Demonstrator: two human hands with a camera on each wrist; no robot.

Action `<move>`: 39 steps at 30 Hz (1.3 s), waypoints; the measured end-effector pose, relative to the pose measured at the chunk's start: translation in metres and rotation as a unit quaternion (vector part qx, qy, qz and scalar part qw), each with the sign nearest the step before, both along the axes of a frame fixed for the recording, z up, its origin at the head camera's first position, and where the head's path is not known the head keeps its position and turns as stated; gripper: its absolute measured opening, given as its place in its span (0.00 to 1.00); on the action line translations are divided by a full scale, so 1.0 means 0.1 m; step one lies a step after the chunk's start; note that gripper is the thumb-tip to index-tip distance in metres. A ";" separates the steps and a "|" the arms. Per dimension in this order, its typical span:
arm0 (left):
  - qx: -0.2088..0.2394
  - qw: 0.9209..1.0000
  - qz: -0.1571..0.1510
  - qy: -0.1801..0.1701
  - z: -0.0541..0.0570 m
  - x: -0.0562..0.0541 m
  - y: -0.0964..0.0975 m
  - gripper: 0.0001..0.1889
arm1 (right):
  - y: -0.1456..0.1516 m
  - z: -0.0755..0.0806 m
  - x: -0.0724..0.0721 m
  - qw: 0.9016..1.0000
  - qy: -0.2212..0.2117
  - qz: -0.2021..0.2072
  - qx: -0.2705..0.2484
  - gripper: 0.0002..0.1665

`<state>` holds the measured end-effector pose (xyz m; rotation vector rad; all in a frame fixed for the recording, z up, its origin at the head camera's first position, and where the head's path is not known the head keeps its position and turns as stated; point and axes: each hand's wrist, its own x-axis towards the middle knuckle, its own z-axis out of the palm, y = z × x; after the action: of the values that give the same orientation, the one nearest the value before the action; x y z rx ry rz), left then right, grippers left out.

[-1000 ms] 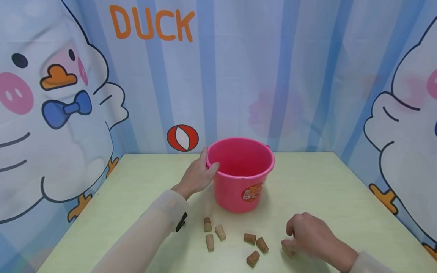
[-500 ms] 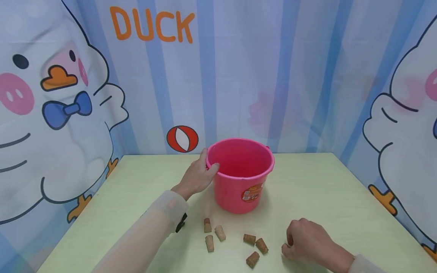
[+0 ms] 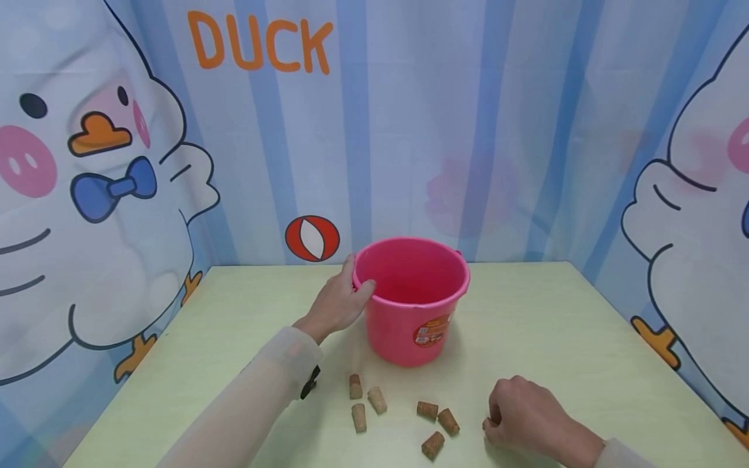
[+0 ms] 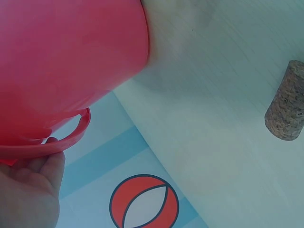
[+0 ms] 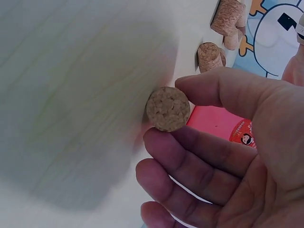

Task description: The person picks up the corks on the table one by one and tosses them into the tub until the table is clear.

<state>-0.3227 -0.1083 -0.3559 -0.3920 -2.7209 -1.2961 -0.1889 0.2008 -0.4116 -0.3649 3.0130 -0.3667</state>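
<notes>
A pink bucket point(image 3: 409, 331) stands upright on the table, its open top tilted toward my view. My left hand point(image 3: 339, 302) grips its rim on the left side, thumb over the edge; the left wrist view shows fingers under the pink rim piece point(image 4: 71, 137). To the right, low over the tabletop, is my right hand point(image 3: 529, 416). In the right wrist view it pinches a cork point(image 5: 168, 109) between thumb and fingers, the cork's round end facing the camera. From the head view that cork is hidden behind the hand.
Three paler corks, one of them this cork point(image 3: 359, 417), lie in front of the bucket. Three darker corks, such as this cork point(image 3: 433, 445), lie nearer my right hand. Behind the pale table point(image 3: 585, 338) hangs a duck-print curtain point(image 3: 409, 130).
My right hand has shifted slightly toward me, and the cork seen under its fingers is now hidden in the head view. The left hand and bucket have stayed put.
</notes>
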 end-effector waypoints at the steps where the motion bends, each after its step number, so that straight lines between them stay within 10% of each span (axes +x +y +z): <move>1: -0.001 1.000 0.001 0.000 0.00 0.00 0.00 0.45 | 0.00 0.00 0.00 1.000 0.001 0.001 -0.001 0.18; 39: 0.005 1.000 -0.005 0.014 -0.01 -0.01 0.00 0.39 | -0.07 0.15 -0.04 0.990 0.104 -0.023 -0.097 0.08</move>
<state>-0.3233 -0.1084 -0.3566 -0.4205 -2.6919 -1.2973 -0.1932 0.1934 -0.3965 -0.3690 3.2014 -0.6687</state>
